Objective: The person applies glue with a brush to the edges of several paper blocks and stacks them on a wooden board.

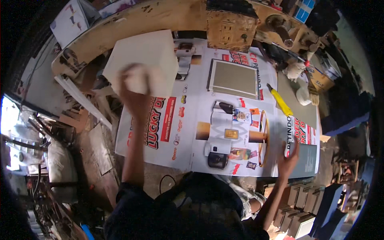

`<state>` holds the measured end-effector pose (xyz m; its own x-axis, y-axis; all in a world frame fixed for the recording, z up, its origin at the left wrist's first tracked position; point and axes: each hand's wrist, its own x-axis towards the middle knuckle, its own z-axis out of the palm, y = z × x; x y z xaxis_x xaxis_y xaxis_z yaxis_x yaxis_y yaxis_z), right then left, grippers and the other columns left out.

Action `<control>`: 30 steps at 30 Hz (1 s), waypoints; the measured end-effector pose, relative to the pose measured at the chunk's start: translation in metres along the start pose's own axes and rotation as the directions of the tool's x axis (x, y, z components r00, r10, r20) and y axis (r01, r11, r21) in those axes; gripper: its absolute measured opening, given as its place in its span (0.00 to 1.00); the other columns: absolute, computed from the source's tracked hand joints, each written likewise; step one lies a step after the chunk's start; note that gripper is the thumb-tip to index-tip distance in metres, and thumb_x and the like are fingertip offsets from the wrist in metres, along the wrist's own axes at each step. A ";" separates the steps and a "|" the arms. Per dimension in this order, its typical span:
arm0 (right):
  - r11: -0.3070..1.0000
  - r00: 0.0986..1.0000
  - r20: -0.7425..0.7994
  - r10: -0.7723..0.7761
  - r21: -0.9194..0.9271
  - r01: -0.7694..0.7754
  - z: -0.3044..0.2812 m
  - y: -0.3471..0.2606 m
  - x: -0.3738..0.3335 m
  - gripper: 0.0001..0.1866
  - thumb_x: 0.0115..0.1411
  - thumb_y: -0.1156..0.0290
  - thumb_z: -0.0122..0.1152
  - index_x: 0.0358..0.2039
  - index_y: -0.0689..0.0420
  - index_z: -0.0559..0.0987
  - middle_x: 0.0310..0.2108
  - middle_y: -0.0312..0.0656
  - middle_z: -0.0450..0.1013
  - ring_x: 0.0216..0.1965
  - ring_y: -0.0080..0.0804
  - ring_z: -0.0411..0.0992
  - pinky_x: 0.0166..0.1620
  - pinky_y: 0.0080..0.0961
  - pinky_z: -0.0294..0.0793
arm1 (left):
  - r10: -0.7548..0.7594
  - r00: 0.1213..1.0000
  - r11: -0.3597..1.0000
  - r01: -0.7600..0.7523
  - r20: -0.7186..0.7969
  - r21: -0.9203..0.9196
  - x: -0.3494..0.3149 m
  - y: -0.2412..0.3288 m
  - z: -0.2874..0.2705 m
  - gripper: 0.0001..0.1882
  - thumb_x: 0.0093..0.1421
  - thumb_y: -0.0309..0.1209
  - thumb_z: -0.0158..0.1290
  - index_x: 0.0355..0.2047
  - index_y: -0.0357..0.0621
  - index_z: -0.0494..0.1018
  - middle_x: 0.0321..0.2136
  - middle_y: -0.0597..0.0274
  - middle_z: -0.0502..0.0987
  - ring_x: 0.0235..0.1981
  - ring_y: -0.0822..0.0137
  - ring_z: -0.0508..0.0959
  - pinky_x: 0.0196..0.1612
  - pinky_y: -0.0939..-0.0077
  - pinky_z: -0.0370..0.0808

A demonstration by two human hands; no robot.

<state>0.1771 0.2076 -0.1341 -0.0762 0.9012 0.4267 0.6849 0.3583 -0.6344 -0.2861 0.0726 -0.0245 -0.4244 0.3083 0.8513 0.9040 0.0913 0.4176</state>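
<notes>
My left hand [138, 94] is over a large white box-like block or stack [148, 50] at the far left of the table. Motion smears its curled fingers around a pale patch, and I cannot make out whether it holds anything. My right hand [289, 160] is at the near right, beside a dark grey board [306, 162], thumb and fingers apart. Between the hands spreads a printed banner sheet [186, 132] covering the tabletop. A grey-brown panel with a pale border [235, 79] lies on it toward the back. Right of that panel rests a yellow utility knife [282, 102].
A stained wooden box [231, 28] stands at the back. Tools, a brush [315, 97] and a clear tub [330, 66] crowd the right rear. Stacked boxes [300, 208] sit below right. Long white strips [82, 100] lean at the left.
</notes>
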 end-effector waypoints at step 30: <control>0.395 0.518 0.819 -0.247 0.574 -0.717 0.226 -0.322 0.113 0.27 0.52 0.49 0.68 0.48 0.52 0.79 0.44 0.40 0.75 0.43 0.33 0.74 0.43 0.34 0.76 | -0.381 0.916 0.924 0.372 0.127 0.090 0.013 -0.110 -0.047 0.32 0.61 0.52 0.58 0.11 0.38 0.66 0.10 0.72 0.59 0.17 0.76 0.59 0.21 0.69 0.56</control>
<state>-0.2152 0.2493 -0.0271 -0.8021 0.5782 -0.1495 -0.0902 -0.3648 -0.9267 -0.3937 0.0226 -0.0443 -0.7268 0.3676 0.5803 0.6819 0.2842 0.6740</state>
